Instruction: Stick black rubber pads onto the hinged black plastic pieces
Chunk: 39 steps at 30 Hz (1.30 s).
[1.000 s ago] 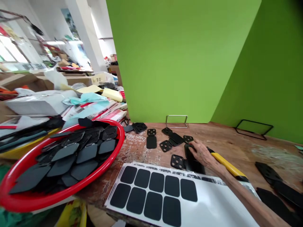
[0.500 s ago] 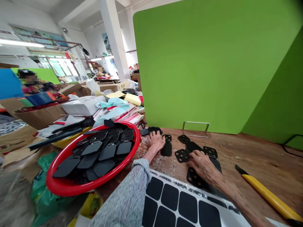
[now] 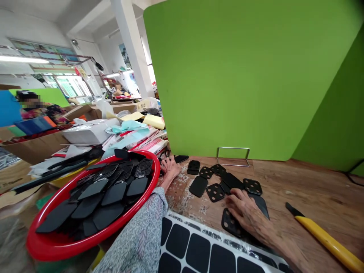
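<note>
My left hand [image 3: 170, 167] is low at the tabletop beside the basin's right rim, fingers apart and pointing down near dark pieces it partly hides. A flat black piece [image 3: 181, 158] lies just past its fingertips. My right hand [image 3: 241, 204] rests with fingers apart over a group of black plates, touching them. Around it are a plate with round holes [image 3: 215, 192], another holed plate [image 3: 252, 186], a plain black plate [image 3: 232, 180] and a holed plate [image 3: 229, 222] partly under the palm. Between my hands lies a plain rounded plate [image 3: 198, 186].
A red basin [image 3: 155, 182] heaped with black plates stands at the left. A white sheet with black rounded squares [image 3: 199, 250] lies in front. A yellow-handled knife [image 3: 327, 237] is at the right. Behind stands a green panel [image 3: 227, 76] with a wire foot [image 3: 233, 164]. Another person sits far left.
My left hand has moved left toward the basin. The black plates between my hands now lie more spread out. My right hand stays over its group. The view has shifted slightly.
</note>
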Tool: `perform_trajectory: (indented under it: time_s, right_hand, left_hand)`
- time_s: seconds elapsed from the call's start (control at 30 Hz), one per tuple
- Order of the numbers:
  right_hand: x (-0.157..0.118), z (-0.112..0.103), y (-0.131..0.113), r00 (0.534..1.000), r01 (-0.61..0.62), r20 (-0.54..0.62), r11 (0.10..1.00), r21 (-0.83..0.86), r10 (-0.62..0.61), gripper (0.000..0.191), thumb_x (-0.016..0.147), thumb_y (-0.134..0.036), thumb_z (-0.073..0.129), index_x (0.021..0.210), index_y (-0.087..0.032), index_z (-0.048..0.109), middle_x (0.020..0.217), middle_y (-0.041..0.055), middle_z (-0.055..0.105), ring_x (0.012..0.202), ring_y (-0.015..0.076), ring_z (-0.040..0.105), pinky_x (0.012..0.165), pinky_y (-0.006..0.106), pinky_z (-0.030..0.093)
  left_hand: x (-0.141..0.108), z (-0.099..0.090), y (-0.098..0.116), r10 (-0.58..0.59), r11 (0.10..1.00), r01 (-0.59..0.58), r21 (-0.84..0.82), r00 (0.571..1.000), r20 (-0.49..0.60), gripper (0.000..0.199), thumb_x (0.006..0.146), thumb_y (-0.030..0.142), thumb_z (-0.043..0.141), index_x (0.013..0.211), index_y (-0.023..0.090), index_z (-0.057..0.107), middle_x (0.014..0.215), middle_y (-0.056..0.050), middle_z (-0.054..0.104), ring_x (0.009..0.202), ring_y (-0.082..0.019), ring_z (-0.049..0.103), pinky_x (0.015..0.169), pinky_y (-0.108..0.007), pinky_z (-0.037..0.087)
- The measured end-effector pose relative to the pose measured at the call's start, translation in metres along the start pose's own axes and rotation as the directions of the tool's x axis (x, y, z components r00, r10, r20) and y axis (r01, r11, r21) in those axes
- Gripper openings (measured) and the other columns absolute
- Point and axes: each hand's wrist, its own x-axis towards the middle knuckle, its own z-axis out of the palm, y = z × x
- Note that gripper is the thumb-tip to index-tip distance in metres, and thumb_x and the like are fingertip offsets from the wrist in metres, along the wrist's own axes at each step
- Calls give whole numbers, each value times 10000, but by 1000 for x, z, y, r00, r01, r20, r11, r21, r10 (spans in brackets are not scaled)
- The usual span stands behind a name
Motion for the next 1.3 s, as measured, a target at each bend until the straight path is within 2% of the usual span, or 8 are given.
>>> perform_trajectory:
  time_s: [0.3, 0.43, 0.53, 0.7, 0.8, 0.9, 1.07, 1.3]
  right_hand:
    - [0, 4, 5, 997, 32, -68, 999, -21, -33, 204, 896, -209, 427, 1017, -208, 592, 1179, 108, 522, 1049, 274, 509, 836, 456, 458]
    - [-11, 1, -9, 987, 1, -163, 1000, -5, -2, 277, 913, -241, 372, 1079, -177, 585, 1260, 164, 484, 1137, 317, 493, 939, 539, 389]
    - [-33, -13, -49, 979, -10, -199, 978, 208, 52, 299, 928, -318, 398, 1157, -203, 552, 1220, 140, 547, 1142, 293, 514, 981, 497, 386]
    - [-70, -24, -123, 975, -159, 14, 658, 736, 220, 249, 911, -378, 508, 1093, -214, 553, 905, 36, 651, 801, 192, 613, 750, 325, 495]
    - [-89, -18, -141, 945, -197, 57, 419, 886, 323, 237, 913, -396, 505, 1010, -185, 557, 878, 36, 637, 736, 170, 598, 692, 293, 490]
    - [-109, -20, -149, 922, -224, 116, 264, 938, 370, 255, 923, -400, 509, 1040, -180, 563, 868, 16, 614, 695, 133, 572, 664, 254, 454]
    - [-137, -25, -162, 890, -270, 184, 157, 950, 417, 321, 961, -445, 467, 1159, -221, 586, 751, -14, 558, 751, 134, 512, 707, 246, 399]
    - [-153, -12, -174, 849, -244, 291, -162, 956, 441, 299, 943, -431, 524, 1161, -245, 611, 752, 6, 621, 777, 147, 548, 790, 271, 433]
  left_hand:
    - [-49, -31, 4, -67, 928, 113, -355, 988, 138, 377, 763, 280, 677, 1098, 153, 560, 1267, -100, 490, 1138, -277, 473, 936, -470, 401]
    - [-101, -54, 5, -17, 753, 250, -608, 932, 362, 294, 671, 295, 722, 892, 154, 588, 875, -67, 632, 829, -214, 595, 719, -341, 474]
    - [-152, -69, 10, 101, 550, 390, -738, 846, 523, 293, 663, 390, 716, 790, 164, 582, 768, -38, 631, 708, -174, 603, 633, -289, 479]
    - [-229, -82, 19, 225, 201, 590, -782, 749, 623, 316, 699, 404, 726, 883, 179, 602, 786, -9, 637, 668, -130, 594, 610, -249, 471]
    - [-257, -87, 17, 234, 0, 677, -736, 715, 659, 264, 721, 349, 741, 854, 156, 621, 777, -18, 658, 648, -130, 600, 604, -247, 465]
    - [-273, -94, 10, 254, -106, 684, -722, 720, 645, 235, 768, 350, 706, 862, 143, 646, 874, -42, 690, 752, -152, 634, 689, -258, 484]
    - [-287, -109, -3, 322, -116, 701, -704, 697, 641, 259, 855, 359, 601, 912, 118, 677, 947, -92, 706, 880, -209, 650, 758, -303, 503]
    - [-299, -115, -12, 330, -113, 686, -719, 708, 624, 270, 842, 339, 621, 984, 115, 674, 982, -105, 709, 914, -234, 655, 759, -321, 524]
